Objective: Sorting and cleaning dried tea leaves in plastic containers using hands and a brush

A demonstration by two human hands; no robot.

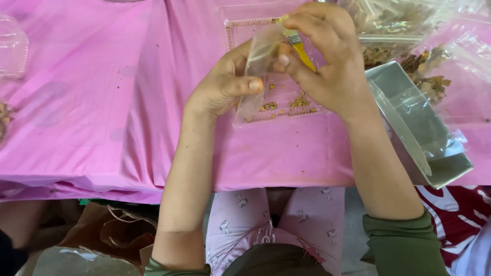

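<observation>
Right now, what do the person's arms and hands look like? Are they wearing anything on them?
Both hands are bare: no gloves, rings or watch show on the left hand or the right hand. The forearms are bare too. Dark green sleeves are pushed up near the elbows, bunched into soft folds. The fingernails look short and unpainted.

A metal tray [440, 153] sits right of the clear tray [286, 110].

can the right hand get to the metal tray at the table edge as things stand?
Probably not freely: the right hand holds a yellow-handled brush at the small clear bag. The metal tray lies close beside its wrist, unobstructed.
</observation>
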